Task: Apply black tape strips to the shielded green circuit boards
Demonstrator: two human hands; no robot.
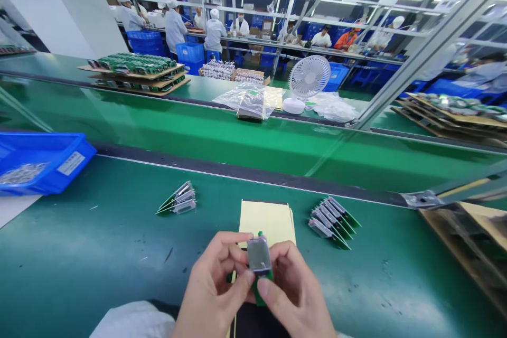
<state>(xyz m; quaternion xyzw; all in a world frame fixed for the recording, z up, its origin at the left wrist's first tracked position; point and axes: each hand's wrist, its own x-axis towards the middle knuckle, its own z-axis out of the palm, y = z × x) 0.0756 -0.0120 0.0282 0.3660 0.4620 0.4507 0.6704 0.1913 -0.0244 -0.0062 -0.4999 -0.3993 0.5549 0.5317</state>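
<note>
Between my two hands is a small green circuit board with a grey display screen [259, 254] on it, tilted up toward me. My left hand [222, 274] grips its left side, index finger at the top corner and thumb at the lower edge. My right hand [291, 285] pinches the right side and lower end, thumb on the front. Behind and under the hands lies a stack of pale yellow sheets [267, 217]. A fanned group of similar boards [179, 199] leans to the left of it, and another fanned group [331, 221] to the right.
At the left stands a blue bin [51, 169] with small metal parts. Stacked cardboard trays [471, 253] sit at the right edge. Beyond a green ledge [198, 140] are board stacks [134, 71], plastic bags [249, 99] and a white fan [309, 76]. Several people work farther back.
</note>
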